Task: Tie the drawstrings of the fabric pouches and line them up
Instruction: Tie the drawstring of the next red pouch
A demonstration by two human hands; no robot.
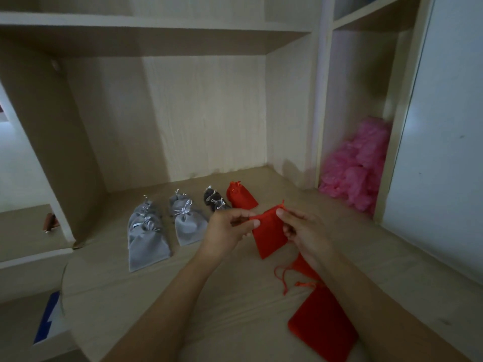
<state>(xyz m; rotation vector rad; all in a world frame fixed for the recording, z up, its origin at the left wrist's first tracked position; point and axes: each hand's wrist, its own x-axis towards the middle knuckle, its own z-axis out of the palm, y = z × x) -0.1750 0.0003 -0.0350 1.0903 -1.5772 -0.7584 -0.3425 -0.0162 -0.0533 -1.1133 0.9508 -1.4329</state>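
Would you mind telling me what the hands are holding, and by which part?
One red pouch, gripped at its top edge: the left hand pinches the left corner, the right hand the right corner.

Pink crinkled bundle (358,165) in right cubby, wooden shelf (156,35) overhead

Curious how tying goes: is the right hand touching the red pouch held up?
Touching. Head view: the right hand pinches the held red pouch at its top corner.

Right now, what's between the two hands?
A red pouch, held above the desk: the left hand pinches its top edge on one side, the right hand on the other. Shows in the head view.
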